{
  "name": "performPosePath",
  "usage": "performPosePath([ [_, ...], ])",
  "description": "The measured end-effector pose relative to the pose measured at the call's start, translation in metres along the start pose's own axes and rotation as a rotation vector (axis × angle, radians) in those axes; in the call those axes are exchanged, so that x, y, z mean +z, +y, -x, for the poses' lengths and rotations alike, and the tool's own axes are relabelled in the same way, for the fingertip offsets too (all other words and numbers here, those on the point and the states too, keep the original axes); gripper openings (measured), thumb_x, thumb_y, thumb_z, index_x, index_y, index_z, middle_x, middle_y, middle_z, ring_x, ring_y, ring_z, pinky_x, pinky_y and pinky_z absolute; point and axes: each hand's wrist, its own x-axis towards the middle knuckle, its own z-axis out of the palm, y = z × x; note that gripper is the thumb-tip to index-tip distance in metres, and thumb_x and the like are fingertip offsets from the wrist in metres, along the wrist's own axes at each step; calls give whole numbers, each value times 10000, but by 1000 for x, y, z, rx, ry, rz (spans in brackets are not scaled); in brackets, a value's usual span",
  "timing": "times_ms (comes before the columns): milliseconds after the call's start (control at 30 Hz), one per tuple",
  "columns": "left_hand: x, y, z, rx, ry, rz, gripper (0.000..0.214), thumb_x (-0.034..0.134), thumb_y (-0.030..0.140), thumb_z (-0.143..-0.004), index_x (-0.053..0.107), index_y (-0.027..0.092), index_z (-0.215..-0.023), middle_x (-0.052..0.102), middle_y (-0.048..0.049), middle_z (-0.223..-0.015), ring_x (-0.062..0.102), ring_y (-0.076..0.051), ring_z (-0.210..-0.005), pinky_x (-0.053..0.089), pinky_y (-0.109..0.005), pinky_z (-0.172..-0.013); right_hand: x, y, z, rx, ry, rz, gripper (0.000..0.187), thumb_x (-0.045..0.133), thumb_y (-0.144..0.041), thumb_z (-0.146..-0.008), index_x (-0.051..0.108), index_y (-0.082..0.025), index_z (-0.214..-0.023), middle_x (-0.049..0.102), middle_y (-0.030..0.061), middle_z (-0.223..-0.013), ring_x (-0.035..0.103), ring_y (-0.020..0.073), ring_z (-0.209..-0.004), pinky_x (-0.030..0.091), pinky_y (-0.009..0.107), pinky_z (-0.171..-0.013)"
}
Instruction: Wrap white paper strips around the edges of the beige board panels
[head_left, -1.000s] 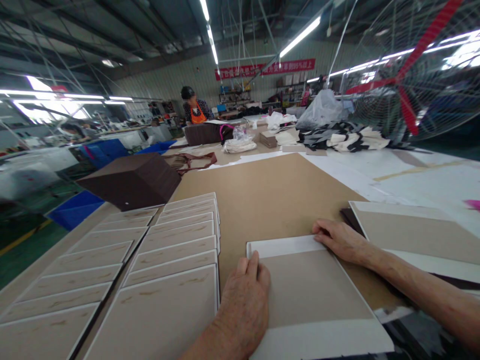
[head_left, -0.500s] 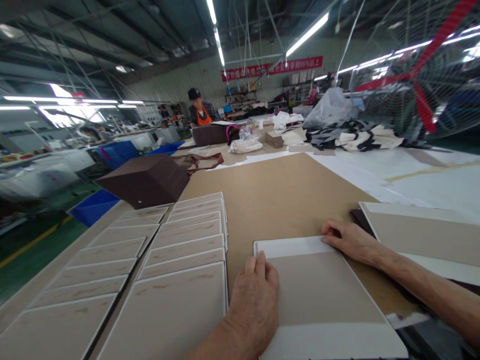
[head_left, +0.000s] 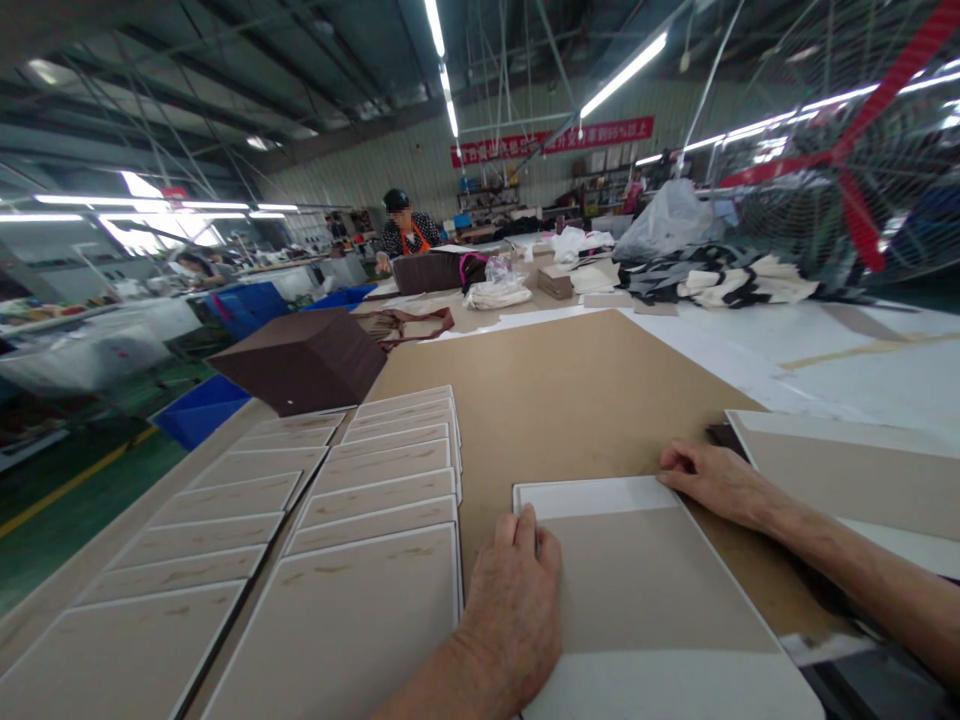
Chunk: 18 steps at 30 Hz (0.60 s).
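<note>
A flat beige panel (head_left: pixel 630 580) with white bands along its far and near ends lies in front of me on the brown board. My left hand (head_left: pixel 517 590) is at the panel's left edge, fingers bent over it near the far left corner; its thumb is hidden. At the far right corner, my right hand (head_left: pixel 690 478) pinches the edge between thumb and curled fingers. Just left of my left hand, overlapping rows of similar beige panels (head_left: pixel 360 610) with white rims and brownish smears run away from me.
A dark brown stack (head_left: pixel 307 360) stands beyond the rows, beside a blue bin (head_left: pixel 199 410). More white-banded panels (head_left: pixel 862 460) lie right of my right arm. Fabric scraps (head_left: pixel 720 275), a plastic bag (head_left: pixel 667 220) and a person in an orange apron (head_left: pixel 415 238) are farther back.
The view has shifted slightly, so the scene sits a little farther right. Both hands stay at the panel's edges. The person at the back now has a hand out to one side.
</note>
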Motion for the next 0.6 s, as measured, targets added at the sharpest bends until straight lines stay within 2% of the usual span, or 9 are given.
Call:
performPosePath([
  [167, 2, -2, -1, 25, -7, -6, 425, 468, 189, -846, 587, 32, -1222, 524, -238, -1360, 441, -338, -1286, 369, -471, -1061, -15, -13, 14, 40, 133, 47, 207, 454, -380, -858, 583, -233, -791, 657, 17, -737, 615, 204, -692, 436, 332, -655],
  [233, 2, -3, -1, 28, -11, 15, 424, 468, 194, -853, 584, 44, -1232, 523, -226, -1366, 427, -337, -1304, 358, -469, -1073, -14, -27, 22, -40, 142, 47, 280, 411, -402, -910, 622, -222, -876, 692, 48, -863, 642, 219, -793, 472, 351, -724],
  [300, 2, -3, -1, 27, -21, 40, 429, 458, 193, -861, 575, 40, -1244, 529, -222, -1359, 413, -340, -1316, 346, -471, -1087, -6, -43, 32, -175, 112, 60, 390, 378, -438, -949, 657, -188, -1057, 695, 104, -1098, 636, 254, -1012, 482, 400, -889],
  [367, 0, -3, -1, 31, -37, 51, 425, 448, 188, -868, 572, 36, -1245, 532, -222, -1356, 406, -337, -1321, 343, -472, -1091, 7, -60, 40, -309, 24, 95, 515, 382, -477, -962, 588, -146, -1297, 579, 137, -1359, 509, 280, -1266, 393, 459, -1069],
  [433, -3, -3, -1, 23, -39, 50, 412, 450, 190, -875, 575, 48, -1240, 514, -223, -1378, 412, -326, -1314, 355, -468, -1080, 21, -74, 48, -405, -101, 141, 630, 405, -509, -959, 453, -114, -1447, 408, 137, -1508, 326, 281, -1412, 282, 489, -1159],
  [533, -5, -3, 0, 37, -27, 30, 375, 449, 192, -889, 600, 63, -1207, 522, -218, -1369, 418, -318, -1301, 371, -469, -1061, 37, -84, 58, -465, -238, 209, 752, 403, -570, -949, 344, -56, -1495, 246, 160, -1565, 184, 298, -1459, 207, 514, -1186],
  [600, -5, -4, 2, 38, -17, 32, 361, 459, 209, -897, 606, 76, -1198, 523, -202, -1371, 421, -319, -1290, 375, -467, -1054, 42, -82, 64, -445, -231, 246, 826, 387, -617, -937, 300, -20, -1501, 187, 187, -1571, 157, 315, -1461, 184, 524, -1187],
])
